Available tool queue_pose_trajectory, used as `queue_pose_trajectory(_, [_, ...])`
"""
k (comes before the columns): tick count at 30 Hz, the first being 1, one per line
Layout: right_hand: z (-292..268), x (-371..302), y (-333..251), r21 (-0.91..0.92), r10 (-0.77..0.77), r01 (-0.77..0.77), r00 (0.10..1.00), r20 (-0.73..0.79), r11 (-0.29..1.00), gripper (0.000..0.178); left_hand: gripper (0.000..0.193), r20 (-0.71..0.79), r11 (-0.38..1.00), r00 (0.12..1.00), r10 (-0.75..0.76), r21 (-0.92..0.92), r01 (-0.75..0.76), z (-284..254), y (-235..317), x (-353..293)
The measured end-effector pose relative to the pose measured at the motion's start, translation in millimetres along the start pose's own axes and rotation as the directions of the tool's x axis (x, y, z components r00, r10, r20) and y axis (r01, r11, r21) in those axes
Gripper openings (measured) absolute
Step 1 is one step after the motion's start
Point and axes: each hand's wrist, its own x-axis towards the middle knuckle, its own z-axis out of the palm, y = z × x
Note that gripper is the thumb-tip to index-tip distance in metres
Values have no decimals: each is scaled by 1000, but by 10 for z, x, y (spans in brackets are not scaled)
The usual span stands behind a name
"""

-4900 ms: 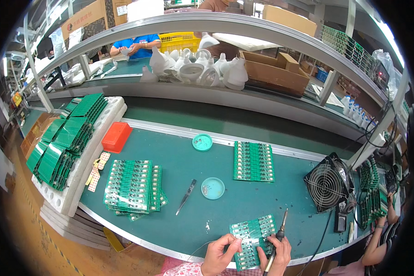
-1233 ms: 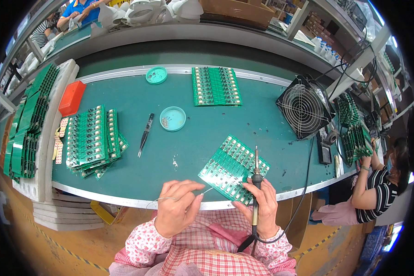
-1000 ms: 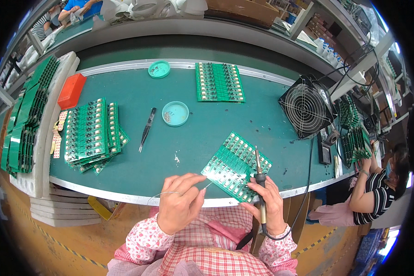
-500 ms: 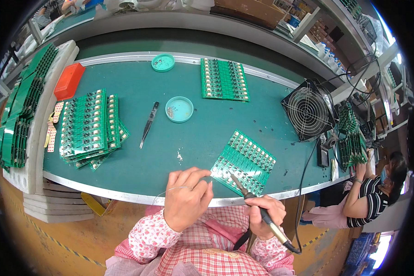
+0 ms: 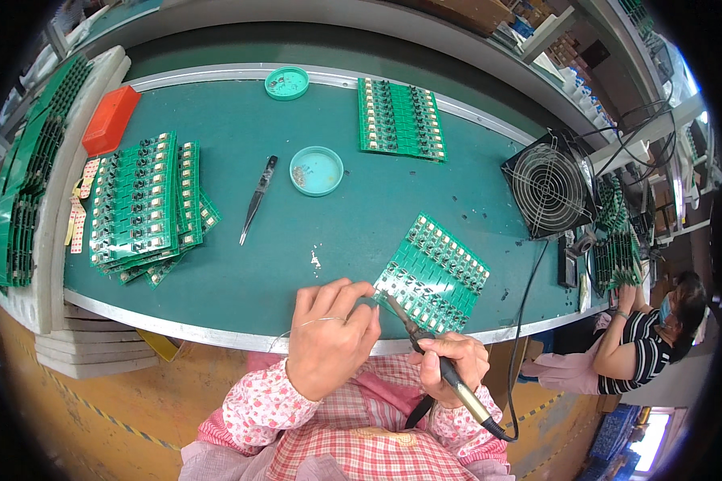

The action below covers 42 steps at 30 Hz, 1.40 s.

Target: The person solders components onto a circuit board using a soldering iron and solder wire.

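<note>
Beyond the circuit board (image 5: 433,272): tweezers (image 5: 258,199), dish (image 5: 316,170), fan (image 5: 547,186); right hand (image 5: 451,365) clasps soldering iron (image 5: 433,361), left hand (image 5: 329,337) pinches wire (image 5: 317,322)

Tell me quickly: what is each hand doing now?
Left hand: closed, pinching thin silver solder wire.
Right hand: closed on black-handled soldering iron, tip at green circuit board panel.

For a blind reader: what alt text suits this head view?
The right hand holds a soldering iron to a green circuit board at the bench's near edge; the left hand feeds thin wire beside it.
</note>
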Motion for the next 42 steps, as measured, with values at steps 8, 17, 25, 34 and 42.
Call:
queue_pose_trajectory(8, [36, 1, -41, 9, 71, -71, 998, 1, 997, 14, 14, 11, 1000, 1000, 7, 19, -7, -1, 0, 14])
queue_pose_trajectory(17, [97, -12, -128, -27, 73, -75, 995, -69, 997, 11, 14, 24, 999, 1000, 17, 28, -18, 15, 2, 3])
queue_pose_trajectory(25, [27, -28, -154, -148, -17, 13, 1000, -24, 989, 16, 15, 9, 1000, 1000, 7, -25, -7, -29, -7, -5])
queue_pose_trajectory(34, [-70, -186, -168, 240, 509, -451, 799, -320, 859, 15, 16, 16, 1000, 1000, -10, -27, 10, -40, 79, -8])
queue_pose_trajectory(42, [-83, -211, -76, 14, 148, -147, 976, -159, 989, 21, 15, 37, 1000, 999, -13, -15, 14, 41, 101, -2])
